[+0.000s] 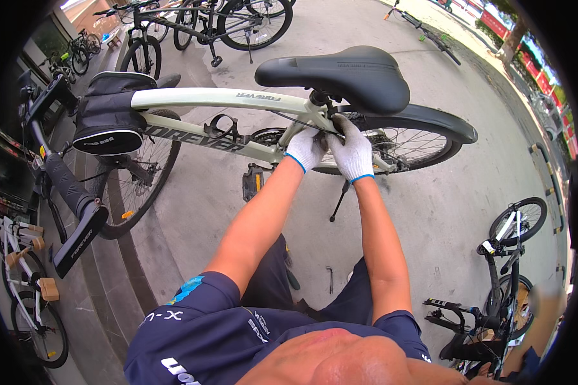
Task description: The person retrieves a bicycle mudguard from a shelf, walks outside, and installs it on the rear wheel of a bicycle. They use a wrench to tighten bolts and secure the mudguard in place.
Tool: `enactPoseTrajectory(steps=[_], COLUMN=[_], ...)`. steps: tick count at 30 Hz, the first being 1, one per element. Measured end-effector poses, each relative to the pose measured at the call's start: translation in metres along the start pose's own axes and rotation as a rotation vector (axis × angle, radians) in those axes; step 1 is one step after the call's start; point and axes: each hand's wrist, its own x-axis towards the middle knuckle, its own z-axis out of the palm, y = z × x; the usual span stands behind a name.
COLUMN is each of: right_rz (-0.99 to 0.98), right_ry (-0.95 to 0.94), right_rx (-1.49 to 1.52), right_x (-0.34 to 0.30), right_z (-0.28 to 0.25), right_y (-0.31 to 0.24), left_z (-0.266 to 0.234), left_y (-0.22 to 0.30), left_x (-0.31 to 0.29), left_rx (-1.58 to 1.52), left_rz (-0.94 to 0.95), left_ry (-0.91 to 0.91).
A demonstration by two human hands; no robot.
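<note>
A pale grey-green bicycle [192, 97] stands across in front of me, its black saddle [340, 76] above my hands. I wear white knit gloves with blue cuffs and dark, soiled fingertips. My left hand [307, 149] is closed beside the seat tube, by the rear wheel. Close against it, my right hand [351, 151] has its fingers bent together at the seat stays, under the saddle. A thin black cable [294, 120] runs from the frame toward both hands. What the fingers pinch is hidden. The rear wheel [424, 151] and black mudguard [440, 122] extend right.
A black frame bag [112, 112] and the handlebar grip [69, 185] are at left. A pedal [253, 184] and kickstand [339, 204] stick out toward me. A hex key [331, 280] lies on the concrete. Other bicycles stand behind [205, 29] and at right [507, 269].
</note>
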Motion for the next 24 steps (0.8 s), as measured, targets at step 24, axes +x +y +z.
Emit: enactPoseTrajectory(steps=[24], right_rz=[0.005], right_ry=[0.0], right_rx=[-0.01], right_x=[0.0], right_z=[-0.001], right_y=[0.005], left_z=[0.025], left_y=[-0.011], left_x=[-0.022], left_rx=[0.131], left_rz=[0.195], left_ry=[0.139])
